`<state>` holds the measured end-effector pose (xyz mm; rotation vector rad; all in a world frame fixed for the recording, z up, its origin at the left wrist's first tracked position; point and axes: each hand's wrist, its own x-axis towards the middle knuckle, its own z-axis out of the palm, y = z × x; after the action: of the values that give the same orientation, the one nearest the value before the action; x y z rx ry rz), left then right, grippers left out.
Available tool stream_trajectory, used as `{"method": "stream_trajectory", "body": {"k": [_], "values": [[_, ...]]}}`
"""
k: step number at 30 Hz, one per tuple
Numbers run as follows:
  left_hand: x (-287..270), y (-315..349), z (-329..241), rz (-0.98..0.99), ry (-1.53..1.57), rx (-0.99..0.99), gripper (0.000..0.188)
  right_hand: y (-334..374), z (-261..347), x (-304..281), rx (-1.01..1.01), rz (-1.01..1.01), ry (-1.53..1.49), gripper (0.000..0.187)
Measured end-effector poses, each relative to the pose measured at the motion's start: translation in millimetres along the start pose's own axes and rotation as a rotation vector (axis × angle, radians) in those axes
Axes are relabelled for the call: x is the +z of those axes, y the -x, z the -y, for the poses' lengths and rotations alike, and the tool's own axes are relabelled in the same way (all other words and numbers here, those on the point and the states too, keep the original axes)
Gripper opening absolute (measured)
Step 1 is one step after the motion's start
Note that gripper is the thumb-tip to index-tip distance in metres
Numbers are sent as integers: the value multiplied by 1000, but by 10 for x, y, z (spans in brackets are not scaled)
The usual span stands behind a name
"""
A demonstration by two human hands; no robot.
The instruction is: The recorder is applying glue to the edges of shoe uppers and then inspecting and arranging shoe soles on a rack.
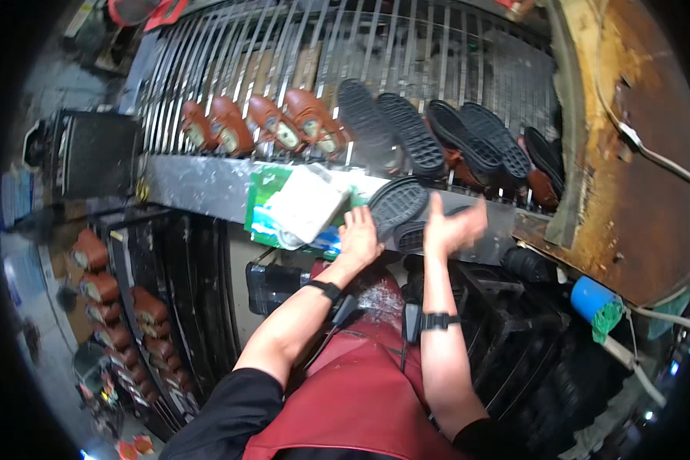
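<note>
No legible txt, no readable nos., labels or signs

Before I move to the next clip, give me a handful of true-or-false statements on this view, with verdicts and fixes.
1. Brown shoes sit on the slats left of the row of soles. True.
2. The apron is blue. False: it is red.
3. Each wrist wears a black band. True.
4. The white item lies to the right of the right hand. False: it lies to the left of the left hand.
5. The near sole beside the left hand lies tread up. True.
6. The right hand grips a brown shoe. False: it is open, a little blurred, with no shoe in it.
</note>
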<state>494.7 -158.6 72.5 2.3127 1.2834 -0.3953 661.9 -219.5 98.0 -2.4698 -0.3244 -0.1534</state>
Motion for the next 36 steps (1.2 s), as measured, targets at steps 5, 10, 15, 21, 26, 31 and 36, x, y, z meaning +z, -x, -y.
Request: {"method": "stream_trajectory", "body": {"k": [5,10,15,21,26,31,36], "values": [[-135,-55,-38,73,75,79,83,623,-558,62,1117,230,-127,116],[-1236,252,-53,210,270,9,92,534,-705,279,1190,425,-348,83],[-1933,34,806,150,724,-48,57,612,-421,-17,1157,419,-577,61],[-2429,-729,2001,217,935,250,25,1002,143,-952,978,235,-736,39],[-1976,-1873,2505,-283,1316,-31,23,859,1477,-503,71,293,-233,70],[-1245,-2594,2734,-362,1139,-564,28,406,2530,1297,-468,516,69,87],[-1325,-2541,2380,-193,1755,-554,42,135,2629,2014,-461,866,346,87]]}}
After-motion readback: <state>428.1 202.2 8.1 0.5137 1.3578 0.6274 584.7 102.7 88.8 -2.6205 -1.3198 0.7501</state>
